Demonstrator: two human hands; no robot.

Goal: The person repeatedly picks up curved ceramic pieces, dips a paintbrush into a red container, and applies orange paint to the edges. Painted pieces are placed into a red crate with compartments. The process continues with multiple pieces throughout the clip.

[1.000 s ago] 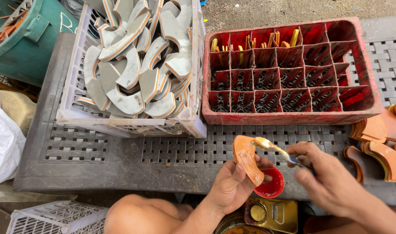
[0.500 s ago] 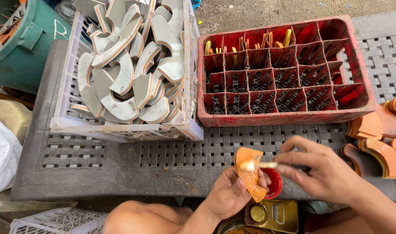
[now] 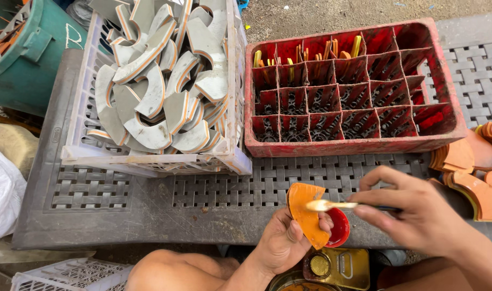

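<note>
The curved piece (image 3: 306, 214) in the left hand (image 3: 282, 245) is coated bright orange; the brush (image 3: 332, 205) across it has a pale cream tip; the small dish (image 3: 338, 227) beneath is glossy red; the divided crate (image 3: 353, 141) is red, smeared darker in places, with yellow and orange sticks in its back cells; the pieces (image 3: 159, 86) in the white lattice basket (image 3: 149, 159) are grey with orange edges; the slatted table (image 3: 149, 215) is dull grey; the tub (image 3: 25, 59) is teal; the tin (image 3: 337, 267) is gold.
</note>
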